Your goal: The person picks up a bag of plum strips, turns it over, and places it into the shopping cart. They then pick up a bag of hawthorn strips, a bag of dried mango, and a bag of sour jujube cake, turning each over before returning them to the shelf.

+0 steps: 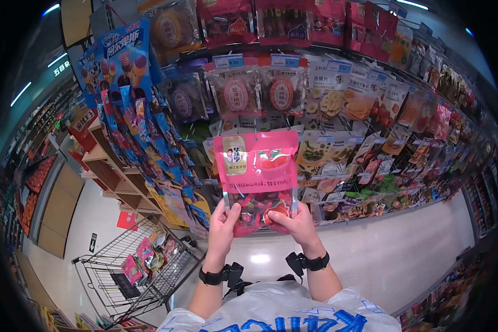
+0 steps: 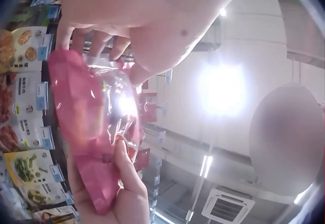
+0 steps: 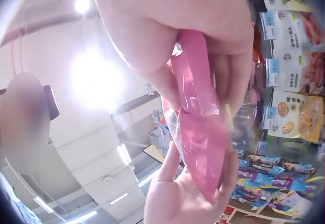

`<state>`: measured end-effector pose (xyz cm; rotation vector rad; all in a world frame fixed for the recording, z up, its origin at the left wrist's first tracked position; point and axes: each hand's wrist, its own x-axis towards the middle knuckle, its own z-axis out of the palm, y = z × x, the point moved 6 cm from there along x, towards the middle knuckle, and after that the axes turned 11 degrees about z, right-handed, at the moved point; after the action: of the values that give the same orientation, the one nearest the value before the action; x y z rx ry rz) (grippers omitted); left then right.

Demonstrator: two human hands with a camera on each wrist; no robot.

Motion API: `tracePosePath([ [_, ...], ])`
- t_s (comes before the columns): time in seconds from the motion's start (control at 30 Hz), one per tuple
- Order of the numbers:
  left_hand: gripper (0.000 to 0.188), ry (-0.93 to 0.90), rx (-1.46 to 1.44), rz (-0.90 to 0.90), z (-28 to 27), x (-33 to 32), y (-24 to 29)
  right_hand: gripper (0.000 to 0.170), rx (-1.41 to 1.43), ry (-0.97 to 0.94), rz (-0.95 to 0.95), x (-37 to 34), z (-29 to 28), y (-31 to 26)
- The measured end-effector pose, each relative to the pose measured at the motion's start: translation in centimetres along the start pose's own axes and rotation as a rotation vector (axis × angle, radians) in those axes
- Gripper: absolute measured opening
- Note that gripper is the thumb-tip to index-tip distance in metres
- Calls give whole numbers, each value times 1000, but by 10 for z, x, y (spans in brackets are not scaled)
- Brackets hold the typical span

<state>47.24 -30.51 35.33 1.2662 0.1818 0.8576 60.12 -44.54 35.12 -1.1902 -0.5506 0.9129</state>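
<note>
A pink snack pouch (image 1: 258, 163) with a clear lower window is held upright in front of the shelves, small wrapped pieces showing inside it. My left hand (image 1: 222, 223) grips its lower left side, thumb on the front and fingers behind. On the lower right side my right hand (image 1: 300, 222) holds it the same way, its thumb over the window. In the left wrist view the pouch (image 2: 84, 117) appears side-on between both hands. The right wrist view shows the pouch's folded bottom (image 3: 200, 127) between thumbs and fingers.
Hanging snack bags (image 1: 235, 91) fill the shelf wall ahead. A blue display (image 1: 124, 61) with strips of small packets hangs at the left. Below it stands a wire shopping cart (image 1: 171, 288) with several bags (image 1: 144, 254) inside. The pale floor (image 1: 348, 249) runs along the shelf base.
</note>
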Motion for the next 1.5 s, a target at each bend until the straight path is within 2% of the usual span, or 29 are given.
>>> tracePosePath([
  [0.03,35,-3,-4,13,-4,3,3,20,4,44,9,5,4,1],
  [0.1,49,128,501,312,-19,4,33,22,-35,77,-45,14,11,-6],
  [0.13,65,26,587,274,-24,6,39,23,-68,116,-87,16,15,-8],
  [0.17,65,22,587,272,-26,7,45,23,-66,120,-86,19,20,-8],
  [0.23,72,-132,198,89,-19,10,39,37,-146,125,-169,24,35,-14],
  [0.27,84,-182,134,80,-20,12,37,37,-145,130,-166,24,45,-14],
  [0.3,84,-183,133,76,-21,14,34,45,-165,120,-234,22,59,-19],
  [0.33,88,-191,9,115,-18,15,34,54,-186,109,-302,21,68,-24],
  [0.37,92,-197,-115,153,-16,16,34,54,-187,111,-299,22,71,-24],
  [0.4,98,-211,-141,205,-18,19,32,60,-401,101,-424,20,80,-30],
  [0.43,98,-211,-143,200,-23,21,27,65,-615,89,-548,17,90,-36],
  [0.5,88,-140,-277,170,-34,24,19,65,-582,33,-484,22,86,-36],
  [0.53,68,-161,-260,44,-39,24,19,64,-540,-50,-460,29,75,-29],
  [0.57,68,-158,-265,38,-44,24,20,63,-500,-133,-436,34,70,-23],
  [0.6,59,-104,-398,-47,-48,24,16,60,-426,50,-493,34,63,-31],
  [0.63,51,-51,-530,-131,-50,24,11,53,-601,290,-577,26,60,-46],
  [0.7,50,-74,-606,-101,-48,26,7,50,-478,378,-593,29,53,-50],
  [0.73,51,-102,-662,-106,-46,27,6,50,-481,379,-593,28,48,-51],
  [0.8,51,-125,-717,-113,-44,28,4,45,-156,-14,-81,41,45,-23],
  [0.9,50,-125,-658,-192,-44,33,-4,38,-143,-91,0,41,41,-12],
  [1.0,52,-113,-563,-270,-44,34,-14,34,-20,-37,60,45,31,2],
  [1.07,61,-37,-448,-153,-46,39,-10,32,14,-25,6,49,26,7],
  [1.1,61,-34,-446,-154,-44,40,-9,30,45,-12,-51,49,25,6],
  [1.17,77,-170,-267,-30,-36,41,4,28,100,1,-68,50,26,3],
  [1.2,89,-142,-246,-67,-31,39,6,27,153,16,-89,51,25,1],
  [1.23,89,-140,-245,-67,-29,38,5,27,152,14,-87,51,24,1],
  [1.3,93,-153,-68,-11,-27,35,6,25,140,52,-114,52,22,-1],
  [1.5,93,-114,-4,53,-20,33,4,27,204,86,-106,53,26,9],
])
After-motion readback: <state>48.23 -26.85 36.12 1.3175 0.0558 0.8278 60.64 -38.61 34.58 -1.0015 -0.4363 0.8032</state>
